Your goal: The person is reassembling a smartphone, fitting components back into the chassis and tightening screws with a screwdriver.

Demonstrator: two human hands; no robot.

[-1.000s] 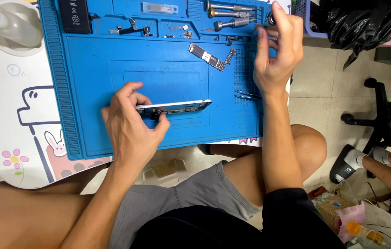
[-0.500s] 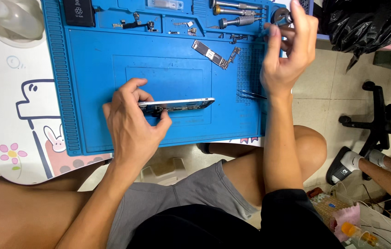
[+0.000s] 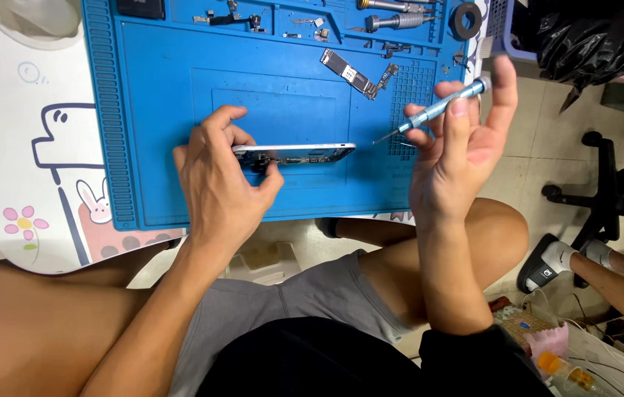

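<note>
A white table (image 3: 3, 147) with cartoon drawings of a rabbit and a flower fills the left part of the head view, and on it lies a large blue repair mat (image 3: 180, 110) with ribbed edges and small tray compartments along its far side. The person's bare legs and grey shorts (image 3: 282, 301) take up the lower part of the frame, and off to the right another person's foot in a sandal (image 3: 547, 268) rests on the tiled floor next to a black chair base (image 3: 606, 198). A black plastic bag (image 3: 584, 37) sits at the top right. The left hand (image 3: 216, 184) is closed on an opened smartphone (image 3: 301, 154), which stands on its long edge near the middle of the mat, thumb on the near side and fingers curled over the top at its left end. The right hand (image 3: 459, 147) is raised above the mat's right edge, its fingers pinched around a small screwdriver with a light blue handle (image 3: 440, 109); the thin tip points down and left toward the phone's right end but is apart from it. Farther back on the mat lie a narrow circuit board (image 3: 349, 73), two metal-handled drivers (image 3: 396, 15), a black ring (image 3: 465, 20) and scattered tiny parts.
</note>
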